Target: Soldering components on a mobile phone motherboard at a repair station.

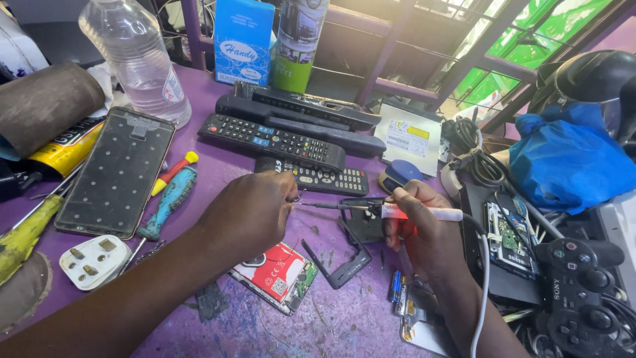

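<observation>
My right hand (pixel 416 227) grips a soldering iron (pixel 371 207) with a white and red handle, its cord trailing down toward me. The metal tip points left and meets a small part pinched in the fingers of my left hand (pixel 248 211). That part is too small to identify. Both hands hover over the purple table (pixel 344 318). Below my left hand lies a red and white hard drive (pixel 277 275). A black plastic frame piece (pixel 348 255) lies between the hands.
Several black remote controls (pixel 285 139) lie beyond the hands. A phone panel (pixel 118 171), screwdrivers (pixel 169 199) and a white plug (pixel 94 262) sit left. A plastic bottle (pixel 136 56), blue bag (pixel 570 162), game controller (pixel 580 285), circuit board (pixel 505 232) and batteries (pixel 399 290) surround them.
</observation>
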